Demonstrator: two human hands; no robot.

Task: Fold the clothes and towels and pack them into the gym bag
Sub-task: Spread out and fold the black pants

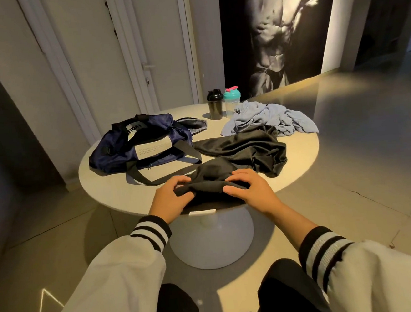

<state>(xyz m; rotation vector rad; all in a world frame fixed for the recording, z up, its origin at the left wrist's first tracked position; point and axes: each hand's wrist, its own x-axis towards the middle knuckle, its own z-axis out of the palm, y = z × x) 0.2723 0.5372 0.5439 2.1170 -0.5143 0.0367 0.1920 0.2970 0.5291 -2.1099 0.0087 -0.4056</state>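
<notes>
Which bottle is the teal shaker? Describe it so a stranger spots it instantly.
On the round white table, look to the far edge, where two shakers stand together. The teal shaker is the right-hand one, pink-capped; the black shaker beside it is dark throughout.

- Your room is dim; a warm yellow beam from the right falls across the table (pixel 301 150) and the floor (pixel 344 108)
- The floor shines in that beam, with a small glare speck at lower right
- The table throws a soft shadow onto the floor at your left
- The doors (pixel 165 47) on the left sit in grey gloom
- The black garment (pixel 211 180) in your left hand (pixel 172 197) and right hand (pixel 249 189) is so dark its folds barely show
- The wide lens bends the doors and stretches your sleeves (pixel 116 288), soft at the bottom corners
</notes>
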